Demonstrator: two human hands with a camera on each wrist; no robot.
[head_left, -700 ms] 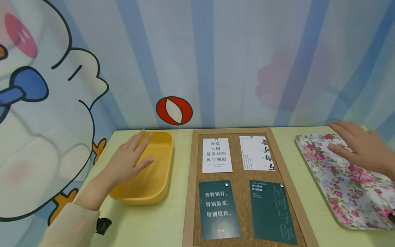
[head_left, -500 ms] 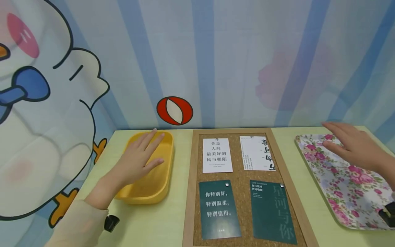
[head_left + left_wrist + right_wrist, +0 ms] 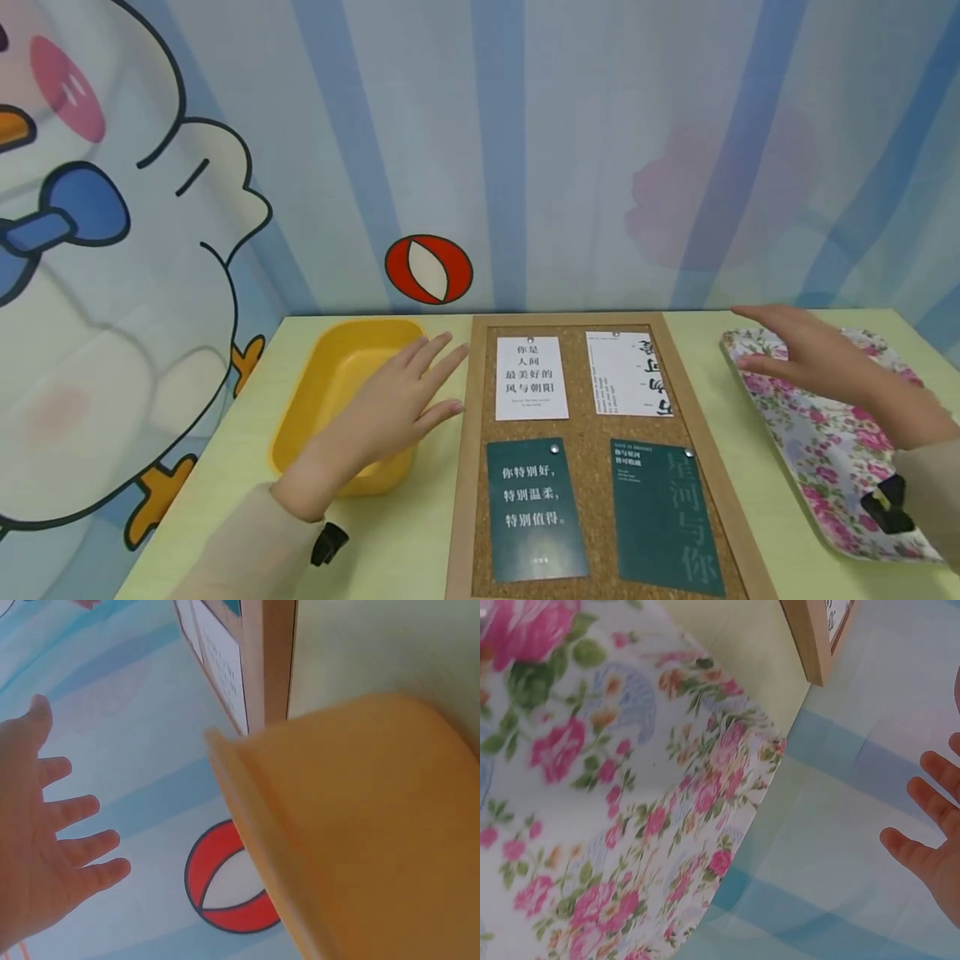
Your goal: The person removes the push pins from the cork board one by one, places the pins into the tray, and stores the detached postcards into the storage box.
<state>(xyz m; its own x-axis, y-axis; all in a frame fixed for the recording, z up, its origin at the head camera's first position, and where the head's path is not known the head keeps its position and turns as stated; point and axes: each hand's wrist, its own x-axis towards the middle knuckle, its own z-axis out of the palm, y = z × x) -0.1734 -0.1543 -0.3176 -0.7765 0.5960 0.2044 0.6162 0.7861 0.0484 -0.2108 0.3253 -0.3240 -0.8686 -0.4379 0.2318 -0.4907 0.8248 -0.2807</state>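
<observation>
My left hand [image 3: 390, 404] hovers over the right side of a yellow plastic tub [image 3: 315, 392], fingers straight and spread, holding nothing. In the left wrist view its palm and fingers show beside the tub's wall [image 3: 360, 795]. My right hand [image 3: 810, 350] is above the far left part of a floral tray [image 3: 825, 467], fingers extended and nothing in them. Between the hands lies a wood-framed corkboard [image 3: 592, 483]. Pinned to it are two white cards, one upright-lettered card [image 3: 531, 379] and one with large sideways characters [image 3: 628, 375], plus two dark green cards [image 3: 536, 508].
A pale yellow-green table [image 3: 420, 542] carries everything. Behind it hangs a light blue striped cloth [image 3: 555, 167] printed with a red ball [image 3: 429, 268] and a large white cartoon bird [image 3: 112, 358]. Silver pins [image 3: 554, 449] hold the cards near their tops.
Both hands have moved inward toward the corkboard. The left went right across the tub, and the right went left over the tray, its sleeve coming into view. The board and cards stay put.
</observation>
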